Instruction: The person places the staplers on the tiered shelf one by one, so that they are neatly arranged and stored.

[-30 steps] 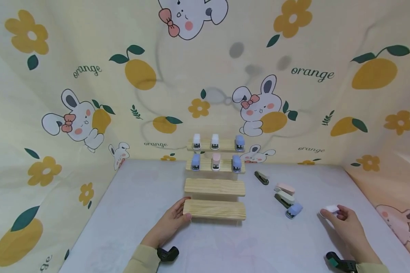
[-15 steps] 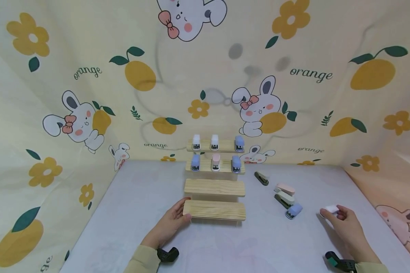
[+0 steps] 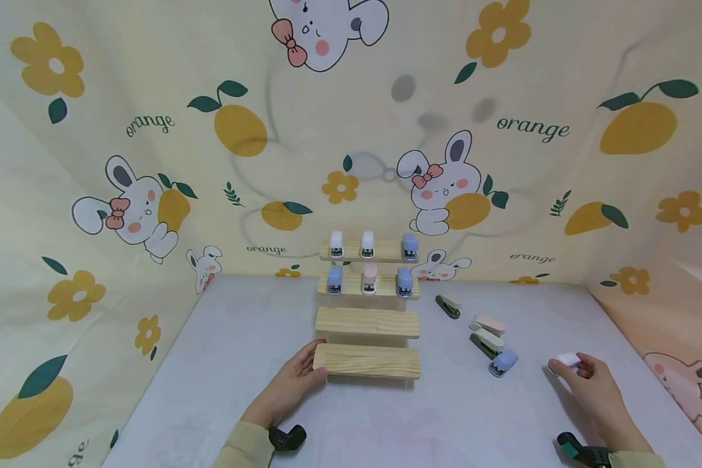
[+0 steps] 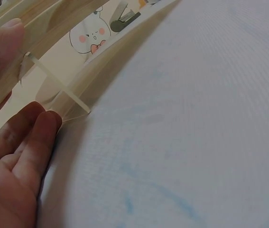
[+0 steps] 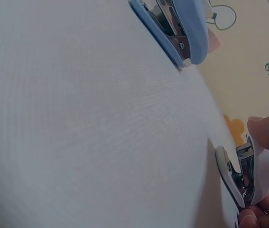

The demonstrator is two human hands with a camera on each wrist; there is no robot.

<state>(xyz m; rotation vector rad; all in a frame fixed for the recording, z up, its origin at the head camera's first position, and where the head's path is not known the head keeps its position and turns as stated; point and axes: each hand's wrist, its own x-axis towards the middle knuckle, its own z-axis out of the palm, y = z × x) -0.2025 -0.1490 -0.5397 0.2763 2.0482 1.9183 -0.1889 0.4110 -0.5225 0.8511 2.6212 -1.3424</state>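
While the left hand (image 3: pixel 292 383) rests flat against the wooden shelf (image 3: pixel 366 361), the right hand (image 3: pixel 593 390) pinches a white stapler (image 3: pixel 566 359).

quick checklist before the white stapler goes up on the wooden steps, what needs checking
1. Right hand has a grip on the white stapler: ok, fingers pinch it in the right wrist view.
2. Left hand steadies the stepped rack at its bottom step: ok, thumb and fingers touch its left end.
3. Free step to receive it: ok, the bottom step and the second step are bare.
4. Upper steps: not ok, three staplers on each.
5. Path past the blue stapler on the table: ok, it lies left of the held one, apart.
6. Stapler closed: cannot tell.
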